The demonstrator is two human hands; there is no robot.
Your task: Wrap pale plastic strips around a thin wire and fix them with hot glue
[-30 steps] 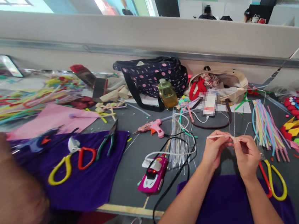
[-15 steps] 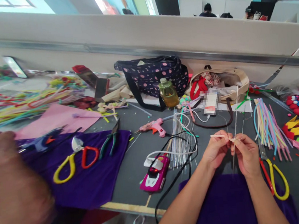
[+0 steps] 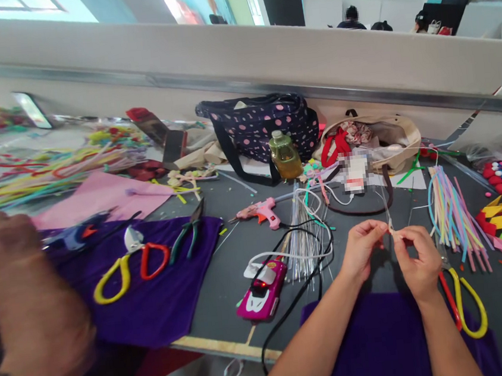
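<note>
My left hand point(image 3: 361, 250) and my right hand point(image 3: 417, 260) meet above the grey table, fingertips pinched together on a small pale straw piece point(image 3: 392, 232) with a thin wire running up from it. Both hands hover over a purple cloth point(image 3: 384, 341) at the table's near edge. Red-and-yellow scissors point(image 3: 463, 303) lie just right of my right hand. A bundle of pastel straws point(image 3: 453, 214) lies further right.
A pink toy car point(image 3: 261, 282), black cable, clear sticks point(image 3: 303, 236) and pink glue gun point(image 3: 260, 211) lie left of my hands. Pliers point(image 3: 188, 233), scissors point(image 3: 125, 270) rest on another purple cloth. Bags and a bottle point(image 3: 284, 156) stand behind. Another person's blurred hand point(image 3: 25, 307) fills the left.
The pale straw piece that stuck out leftward from my left hand is now drawn in between my fingertips. The hands stay close together; the view shifted slightly.
</note>
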